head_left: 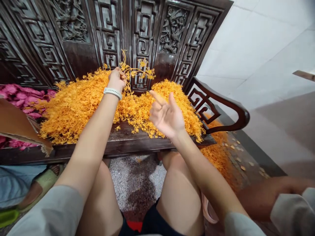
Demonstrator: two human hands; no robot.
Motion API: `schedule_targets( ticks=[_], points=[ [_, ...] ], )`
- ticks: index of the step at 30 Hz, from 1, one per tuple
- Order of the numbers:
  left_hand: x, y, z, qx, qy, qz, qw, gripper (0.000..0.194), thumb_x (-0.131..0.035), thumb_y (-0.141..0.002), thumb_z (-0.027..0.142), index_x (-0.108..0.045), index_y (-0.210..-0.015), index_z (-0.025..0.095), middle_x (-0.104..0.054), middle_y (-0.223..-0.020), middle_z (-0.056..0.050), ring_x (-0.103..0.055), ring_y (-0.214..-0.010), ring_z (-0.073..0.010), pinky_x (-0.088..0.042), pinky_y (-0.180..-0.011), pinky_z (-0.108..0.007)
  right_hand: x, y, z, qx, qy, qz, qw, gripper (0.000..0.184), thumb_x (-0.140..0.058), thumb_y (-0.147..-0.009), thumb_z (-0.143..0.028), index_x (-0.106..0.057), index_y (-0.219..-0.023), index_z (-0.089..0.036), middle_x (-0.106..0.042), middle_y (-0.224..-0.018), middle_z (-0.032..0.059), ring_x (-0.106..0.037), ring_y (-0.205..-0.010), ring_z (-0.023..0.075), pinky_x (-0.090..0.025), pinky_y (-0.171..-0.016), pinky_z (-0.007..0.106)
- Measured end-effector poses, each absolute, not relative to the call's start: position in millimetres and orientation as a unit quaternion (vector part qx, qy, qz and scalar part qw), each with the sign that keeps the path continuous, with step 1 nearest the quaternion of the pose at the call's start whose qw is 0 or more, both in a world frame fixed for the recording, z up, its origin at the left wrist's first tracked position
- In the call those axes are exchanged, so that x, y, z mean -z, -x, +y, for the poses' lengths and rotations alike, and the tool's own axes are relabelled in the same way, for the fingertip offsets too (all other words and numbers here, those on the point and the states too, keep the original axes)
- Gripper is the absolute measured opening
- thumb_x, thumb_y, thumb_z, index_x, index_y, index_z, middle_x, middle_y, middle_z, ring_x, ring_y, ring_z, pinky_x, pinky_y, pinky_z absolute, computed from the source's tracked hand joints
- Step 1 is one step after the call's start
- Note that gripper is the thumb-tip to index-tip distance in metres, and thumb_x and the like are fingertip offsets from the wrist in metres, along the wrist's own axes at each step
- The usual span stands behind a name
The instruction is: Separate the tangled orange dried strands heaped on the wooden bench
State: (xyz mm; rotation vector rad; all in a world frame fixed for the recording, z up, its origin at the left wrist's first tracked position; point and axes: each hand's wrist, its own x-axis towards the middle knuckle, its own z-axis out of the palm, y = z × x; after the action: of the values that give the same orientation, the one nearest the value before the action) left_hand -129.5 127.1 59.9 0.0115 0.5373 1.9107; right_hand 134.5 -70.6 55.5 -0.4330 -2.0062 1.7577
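My left hand (117, 79), with a pale band on its wrist, is closed on a yellow artificial flower sprig (137, 71) near the bench back. The sprig's thin stems and small blossoms fan out to the right of my fingers. Below and left of that hand lies a big heap of yellow artificial flowers (73, 108) on the dark wooden bench (123, 136). Palm up and fingers apart, my right hand (167, 114) holds nothing. It hovers in front of a second, smaller yellow pile (187, 111) by the armrest.
Pink artificial flowers (23, 98) and a cardboard flap (22, 121) lie at the left. The carved backrest (145, 32) rises behind, with a curved armrest (228, 114) on the right. Orange flowers (219, 157) cover the floor beyond it. Another person's arm (268, 196) is at lower right.
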Motion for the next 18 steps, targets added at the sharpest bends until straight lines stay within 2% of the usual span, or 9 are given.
schedule_targets(
  ticks=[2,4,7,11,14,16,18],
  points=[
    [-67,118,119,-0.813,-0.008,0.234,0.533,0.027,-0.056,-0.099,0.006,-0.052,-0.083,0.027,-0.035,-0.043,0.011,-0.029,-0.031,-0.0071,-0.024,-0.039,-0.022,-52,-142,-50,-0.659,0.191,-0.643,0.339,0.048,-0.055,-0.105,-0.066,-0.074,-0.11,-0.022,-0.06,-0.07,-0.002,-0.05,-0.059,0.0123,-0.042,-0.055,0.025],
    [-73,109,113,-0.809,-0.013,0.248,0.532,0.028,-0.055,-0.103,0.008,-0.049,-0.083,0.027,-0.036,-0.045,0.01,-0.031,-0.032,-0.0065,-0.024,-0.039,-0.021,-44,-143,-43,-0.695,0.234,-0.527,0.429,0.041,-0.058,-0.103,-0.06,-0.071,-0.106,-0.021,-0.052,-0.066,-0.0045,-0.039,-0.054,0.0104,-0.034,-0.051,0.024],
    [-79,103,110,-0.805,-0.013,0.236,0.544,0.028,-0.054,-0.104,0.007,-0.05,-0.084,0.027,-0.038,-0.046,0.01,-0.032,-0.032,-0.007,-0.025,-0.039,-0.021,-33,-139,-49,-0.702,0.292,-0.463,0.456,0.03,-0.067,-0.098,-0.05,-0.07,-0.104,-0.02,-0.048,-0.068,-0.0053,-0.032,-0.054,0.0095,-0.029,-0.049,0.024],
    [-86,91,110,-0.798,-0.004,0.19,0.572,0.03,-0.045,-0.107,0.006,-0.052,-0.088,0.028,-0.037,-0.046,0.009,-0.032,-0.033,-0.0088,-0.027,-0.039,-0.021,-25,-135,-47,-0.581,0.363,-0.549,0.479,0.027,-0.08,-0.089,-0.04,-0.068,-0.106,-0.024,-0.058,-0.083,-0.0009,-0.045,-0.064,0.0113,-0.036,-0.055,0.026],
    [-91,67,108,-0.787,0.0,0.175,0.592,0.033,-0.04,-0.108,0.003,-0.052,-0.088,0.026,-0.035,-0.047,0.01,-0.033,-0.034,-0.008,-0.029,-0.041,-0.02,-15,-137,-32,-0.514,0.424,-0.589,0.458,0.049,-0.089,-0.083,-0.041,-0.065,-0.122,-0.026,-0.065,-0.108,0.0056,-0.059,-0.085,0.0162,-0.047,-0.066,0.029],
    [-92,45,107,-0.778,-0.01,0.169,0.605,0.032,-0.042,-0.106,0.001,-0.051,-0.086,0.025,-0.035,-0.048,0.01,-0.034,-0.034,-0.0073,-0.03,-0.043,-0.02,-8,-138,-22,-0.511,0.433,-0.603,0.434,0.065,-0.091,-0.082,-0.047,-0.06,-0.136,-0.027,-0.063,-0.129,0.0113,-0.064,-0.099,0.0207,-0.054,-0.074,0.032],
    [-92,24,106,-0.766,-0.024,0.169,0.62,0.031,-0.046,-0.105,0.001,-0.051,-0.084,0.024,-0.036,-0.048,0.01,-0.034,-0.035,-0.0068,-0.029,-0.043,-0.021,-1,-138,-16,-0.521,0.41,-0.609,0.435,0.067,-0.089,-0.085,-0.048,-0.059,-0.141,-0.028,-0.063,-0.134,0.013,-0.065,-0.101,0.0213,-0.055,-0.077,0.034]
  ],
)
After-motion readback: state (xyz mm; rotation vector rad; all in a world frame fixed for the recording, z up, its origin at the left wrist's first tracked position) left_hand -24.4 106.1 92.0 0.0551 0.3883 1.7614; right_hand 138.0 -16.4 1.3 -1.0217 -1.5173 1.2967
